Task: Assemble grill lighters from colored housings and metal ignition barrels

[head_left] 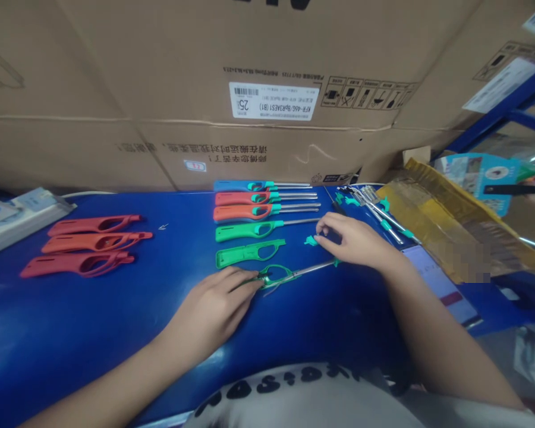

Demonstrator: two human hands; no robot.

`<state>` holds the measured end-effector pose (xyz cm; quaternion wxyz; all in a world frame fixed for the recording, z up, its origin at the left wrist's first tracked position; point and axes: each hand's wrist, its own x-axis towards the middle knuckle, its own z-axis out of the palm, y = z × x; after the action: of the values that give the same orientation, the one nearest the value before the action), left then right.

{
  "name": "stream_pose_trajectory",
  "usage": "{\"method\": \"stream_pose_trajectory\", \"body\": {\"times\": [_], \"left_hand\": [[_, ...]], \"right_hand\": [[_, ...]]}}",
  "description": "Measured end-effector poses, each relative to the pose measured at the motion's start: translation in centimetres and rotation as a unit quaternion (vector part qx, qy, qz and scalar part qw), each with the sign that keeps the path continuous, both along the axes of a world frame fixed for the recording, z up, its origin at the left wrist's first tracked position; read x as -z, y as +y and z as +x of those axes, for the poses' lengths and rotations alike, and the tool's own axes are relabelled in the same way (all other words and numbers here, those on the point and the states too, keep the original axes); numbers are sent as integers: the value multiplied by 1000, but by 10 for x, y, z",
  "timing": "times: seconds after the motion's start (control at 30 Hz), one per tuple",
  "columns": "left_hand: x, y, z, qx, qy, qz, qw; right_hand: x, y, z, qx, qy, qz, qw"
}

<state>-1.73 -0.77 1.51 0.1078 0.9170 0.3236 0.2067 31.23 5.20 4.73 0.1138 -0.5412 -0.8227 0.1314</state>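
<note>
My left hand [225, 300] grips the handle end of an opened green gas lighter [279, 274] with its fingers closed; a metal tube runs from it to the right, and a thin wire shows below. The fingers hide most of that handle. My right hand [354, 238] is curled, thumb and index fingertips at a small teal trigger [311, 240] just above the tube. Beyond my left hand lies an empty green half shell [249, 253]. Farther back are an assembled green lighter [249, 230], an orange lighter [241, 213], a red lighter [241, 197] and a blue lighter [238, 185].
Red handle shells [78, 264] lie at the left near a white power strip [22, 217]. Metal tubes [386, 223] with teal parts, a phone [441, 285] and a taped carton [432, 220] are at the right. A large cardboard box [182, 71] walls the back.
</note>
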Motion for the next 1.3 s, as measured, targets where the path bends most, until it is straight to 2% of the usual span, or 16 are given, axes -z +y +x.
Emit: {"method": "stream_pose_trajectory", "body": {"times": [0.13, 0.23, 0.37, 0.53, 0.77, 1.3], "left_hand": [[0, 0, 1, -18, -6, -3, 1000], [-1, 0, 3, -28, -11, -5, 1000], [-1, 0, 4, -31, -16, -10, 999], [-1, 1, 4, -38, -14, -27, 999], [-1, 2, 4, -32, -12, -47, 998], [4, 3, 7, -33, -38, -118, 992]], "right_hand": [[4, 2, 5, -60, 13, -29, 998], [9, 3, 1, -53, 30, -35, 998], [9, -4, -13, -42, 106, -44, 992], [7, -17, -32, -81, 155, -25, 984], [15, -26, -51, -156, 145, -70, 975], [31, -28, -61, -200, 96, -29, 975]]}}
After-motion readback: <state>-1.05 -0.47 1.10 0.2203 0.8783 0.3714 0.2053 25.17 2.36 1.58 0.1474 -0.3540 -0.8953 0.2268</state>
